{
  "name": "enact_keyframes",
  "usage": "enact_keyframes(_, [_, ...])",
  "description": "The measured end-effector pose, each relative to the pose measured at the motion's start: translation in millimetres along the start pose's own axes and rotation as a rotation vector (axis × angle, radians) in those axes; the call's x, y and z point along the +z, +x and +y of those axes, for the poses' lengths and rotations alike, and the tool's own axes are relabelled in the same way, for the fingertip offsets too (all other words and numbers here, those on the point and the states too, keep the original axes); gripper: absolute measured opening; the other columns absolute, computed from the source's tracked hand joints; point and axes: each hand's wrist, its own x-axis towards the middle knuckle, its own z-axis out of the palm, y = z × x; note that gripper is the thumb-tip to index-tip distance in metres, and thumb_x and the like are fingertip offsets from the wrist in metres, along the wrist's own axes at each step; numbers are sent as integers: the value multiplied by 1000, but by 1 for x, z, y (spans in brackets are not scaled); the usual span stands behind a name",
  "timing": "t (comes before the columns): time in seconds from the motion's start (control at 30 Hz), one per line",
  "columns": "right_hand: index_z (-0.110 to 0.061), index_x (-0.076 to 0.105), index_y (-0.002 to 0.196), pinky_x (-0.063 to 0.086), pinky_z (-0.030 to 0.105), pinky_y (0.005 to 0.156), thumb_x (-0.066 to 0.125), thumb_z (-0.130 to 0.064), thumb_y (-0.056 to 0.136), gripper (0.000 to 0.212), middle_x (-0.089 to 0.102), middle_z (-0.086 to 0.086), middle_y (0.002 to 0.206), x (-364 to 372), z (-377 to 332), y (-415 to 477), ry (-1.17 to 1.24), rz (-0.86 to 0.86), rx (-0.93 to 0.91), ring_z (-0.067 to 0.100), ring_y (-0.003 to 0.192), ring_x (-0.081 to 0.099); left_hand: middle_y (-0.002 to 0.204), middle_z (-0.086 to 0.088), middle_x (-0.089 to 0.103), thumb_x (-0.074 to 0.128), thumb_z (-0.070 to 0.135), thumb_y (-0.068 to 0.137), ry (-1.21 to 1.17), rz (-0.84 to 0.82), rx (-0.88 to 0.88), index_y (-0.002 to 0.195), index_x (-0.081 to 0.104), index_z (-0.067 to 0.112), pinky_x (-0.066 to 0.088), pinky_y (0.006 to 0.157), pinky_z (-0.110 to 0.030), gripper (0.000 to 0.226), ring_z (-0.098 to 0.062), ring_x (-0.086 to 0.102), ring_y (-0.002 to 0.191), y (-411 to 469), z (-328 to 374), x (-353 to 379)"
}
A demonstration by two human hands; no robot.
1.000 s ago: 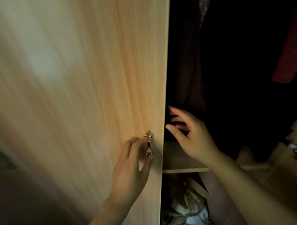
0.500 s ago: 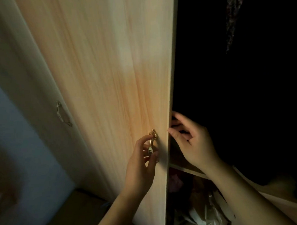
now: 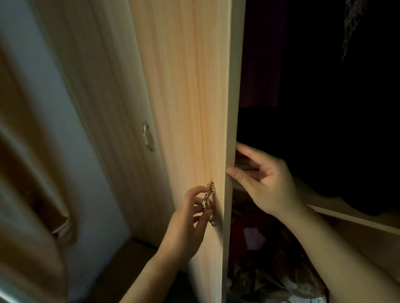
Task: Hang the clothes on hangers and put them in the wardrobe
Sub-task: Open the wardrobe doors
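Note:
A light wooden wardrobe door (image 3: 187, 87) stands partly open in the middle of the view. My left hand (image 3: 186, 223) grips its small gold handle (image 3: 209, 202) with curled fingers. My right hand (image 3: 263, 183) holds the door's free edge, thumb on the front face and fingers behind it. To the right, the wardrobe's inside is very dark; dark clothes (image 3: 330, 111) hang there, barely visible. No hanger can be made out.
A second wardrobe door with a metal handle (image 3: 147, 135) stands closed behind, left of the open one. A wooden shelf (image 3: 362, 219) crosses the inside, with crumpled cloth and bags (image 3: 264, 276) below it. A brownish curtain (image 3: 23, 170) hangs at the far left.
The door has swung further toward me, showing its edge and the second door behind. My left hand closed on the handle; my right hand went from open fingers to gripping the edge.

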Motion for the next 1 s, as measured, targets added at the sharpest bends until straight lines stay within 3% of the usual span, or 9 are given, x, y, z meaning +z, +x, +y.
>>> enact_keyframes(0.1, [-21,44,131,51,19,86,69,-28,81,57,53,-19,125,41,-26,-8,-1,-10,10,-3,116,52,105,8,62,54,9,92,17,-12,-7,116,29,58,53,89,-26,61,-6,61,105,-27,-11,-41])
enact_keyframes(0.2, [-31,45,129,47,14,89,66,-24,81,52,51,-33,120,87,-48,-9,36,-67,27,-8,117,50,110,9,62,54,9,92,-14,-26,-35,119,40,42,53,91,-30,45,-2,60,107,-50,-25,-85])
enact_keyframes(0.3, [-46,42,126,43,24,101,63,-39,80,51,51,-31,126,133,-64,1,53,-168,83,-4,123,45,117,16,59,51,32,91,20,-30,-78,119,45,43,52,92,-33,30,0,56,110,-68,-37,-126])
enact_keyframes(0.4, [-46,33,134,33,17,106,63,-46,79,63,41,-19,142,173,-71,17,-37,-206,65,-5,130,36,129,16,53,36,52,88,114,24,-58,134,40,38,49,96,-32,48,-2,52,118,-89,-53,-158])
enact_keyframes(0.47, [-46,28,137,30,13,105,63,-49,79,68,34,-19,146,196,-73,26,-96,-198,22,-6,132,31,135,16,47,38,42,96,153,88,-40,138,39,33,49,97,-28,43,0,48,121,-101,-65,-175])
enact_keyframes(0.67, [-41,22,141,27,29,111,59,-45,82,69,19,-13,152,255,-64,45,-207,-180,-84,5,139,21,116,25,50,56,18,91,132,333,-60,124,45,37,44,76,-4,39,12,53,102,-105,-66,-212])
enact_keyframes(0.77, [-39,20,144,23,28,107,67,-31,83,78,20,-1,154,281,-55,58,-297,-167,-142,16,140,22,107,26,56,63,19,87,153,456,-110,119,42,46,51,72,-11,47,11,58,92,-97,-74,-228])
enact_keyframes(0.87, [-36,18,145,31,33,103,70,-28,81,83,20,5,154,303,-48,73,-404,-124,-237,26,138,28,107,19,62,65,25,86,206,535,-203,127,46,36,56,75,-24,47,8,61,86,-89,-85,-244])
enact_keyframes(1.0, [-31,20,145,35,35,98,72,-26,80,84,17,4,153,328,-39,89,-465,-98,-305,25,137,21,103,17,63,64,25,87,282,588,-270,129,46,34,55,74,-35,47,5,62,81,-79,-96,-264])
